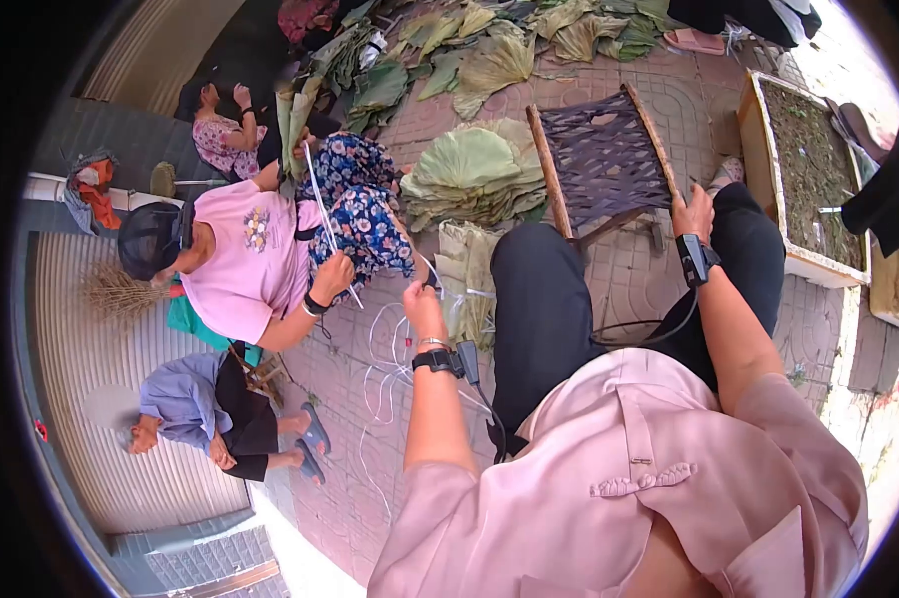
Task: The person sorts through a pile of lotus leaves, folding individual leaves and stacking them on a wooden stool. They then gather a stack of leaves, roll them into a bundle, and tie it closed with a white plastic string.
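My left hand [425, 311] is closed on a thin white string [370, 369], whose loops trail down over the paving. Just beyond it lies a tied bundle of folded leaves [466, 269]. My right hand [693, 214] is wrapped round the lower end of the wooden rail of a folding stool [609, 149] with a woven dark strap seat. Left of the stool is a stack of flat green leaves [472, 171]. A co-worker in a pink shirt [255, 249] holds a rolled leaf bundle [295, 130] and a white strip.
Loose dried leaves [494, 65] spread over the paving at the top. A soil-filled planter box [803, 169] stands at the right. Two more seated people [185, 399] [228, 140] are at the left, one near a shutter [111, 399].
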`<state>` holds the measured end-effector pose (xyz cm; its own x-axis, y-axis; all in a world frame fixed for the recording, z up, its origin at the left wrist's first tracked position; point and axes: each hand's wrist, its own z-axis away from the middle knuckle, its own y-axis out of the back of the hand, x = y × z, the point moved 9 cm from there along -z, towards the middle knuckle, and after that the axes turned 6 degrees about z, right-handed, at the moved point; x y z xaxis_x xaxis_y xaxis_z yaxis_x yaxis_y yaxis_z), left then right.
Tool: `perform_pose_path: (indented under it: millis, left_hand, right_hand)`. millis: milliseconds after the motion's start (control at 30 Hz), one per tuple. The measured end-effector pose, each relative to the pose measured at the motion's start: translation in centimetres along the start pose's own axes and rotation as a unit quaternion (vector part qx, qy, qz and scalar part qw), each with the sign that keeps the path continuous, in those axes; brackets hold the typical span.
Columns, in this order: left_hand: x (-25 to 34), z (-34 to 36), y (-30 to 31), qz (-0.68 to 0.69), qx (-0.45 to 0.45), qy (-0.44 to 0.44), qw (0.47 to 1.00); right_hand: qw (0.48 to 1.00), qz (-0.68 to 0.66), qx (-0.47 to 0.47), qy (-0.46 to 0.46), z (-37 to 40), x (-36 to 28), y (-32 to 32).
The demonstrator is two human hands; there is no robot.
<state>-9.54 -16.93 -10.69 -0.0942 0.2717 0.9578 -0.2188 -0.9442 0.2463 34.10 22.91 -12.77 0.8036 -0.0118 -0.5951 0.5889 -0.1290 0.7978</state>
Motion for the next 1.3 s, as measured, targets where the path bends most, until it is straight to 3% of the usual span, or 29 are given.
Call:
perform_pose_path:
  millis: [67,200,267,333,433,500,667,767,867,900,1033,1133,1233,1267,1300]
  left_hand:
    - [-3.4,0.9,2.4,-0.062,0.025,0.021,0.998]
    - [-12.5,0.2,4.3,-0.009,0.032,0.087,0.996]
    - [-12.4,0.5,2.9,-0.19,0.006,0.028,0.981]
    - [-14.2,0.6,1.9,-0.168,-0.002,0.078,0.983]
    - [-13.7,0.5,-0.6,-0.246,-0.037,0.03,0.968]
    - [-11.4,1.4,-1.9,-0.384,-0.031,-0.002,0.923]
    - [-10.9,0.0,-4.3,-0.406,-0.051,-0.009,0.912]
    - [-11.0,-1.0,-5.9,-0.484,-0.063,-0.064,0.871]
    - [-12.7,-1.8,-6.7,-0.497,-0.111,0.019,0.861]
    - [-12.7,-1.9,-6.6,-0.515,-0.09,0.0,0.852]
    - [-13.9,-1.3,-6.6,-0.528,-0.14,0.015,0.837]
    - [-12.0,-0.8,-5.6,-0.489,-0.103,-0.051,0.865]
    - [-9.9,-0.5,-4.1,-0.354,-0.169,-0.042,0.919]
    - [-8.2,-0.3,-3.4,-0.363,-0.168,-0.048,0.915]
    - [-6.9,0.0,-3.1,-0.247,-0.198,-0.011,0.948]
  right_hand:
    - [0.993,0.009,0.051,0.103,-0.1,-1.7,1.1]
    - [0.981,-0.004,0.026,0.195,-0.2,-3.4,1.0]
    - [0.978,-0.011,0.003,0.209,0.1,-4.2,0.6]
    - [0.975,-0.019,-0.008,0.219,0.5,-4.8,-0.3]
    - [0.97,0.005,-0.005,0.243,1.4,-5.4,-1.1]
    - [0.963,0.047,-0.009,0.267,2.5,-6.2,-0.8]
    - [0.952,0.075,-0.005,0.296,3.1,-6.1,-0.8]
    - [0.949,0.1,-0.03,0.296,3.2,-6.2,-1.1]
    - [0.95,0.119,-0.041,0.287,3.1,-6.3,-1.3]
    - [0.951,0.126,-0.038,0.281,3.2,-6.5,-1.4]
    - [0.945,0.147,-0.034,0.289,3.0,-6.7,-1.5]
    - [0.96,0.105,-0.055,0.254,2.5,-6.7,-1.1]
    - [0.958,0.035,-0.023,0.282,3.1,-8.4,0.4]
    - [0.961,0.027,-0.024,0.275,3.4,-9.1,0.8]
    - [0.963,-0.033,-0.057,0.262,3.8,-9.8,0.9]
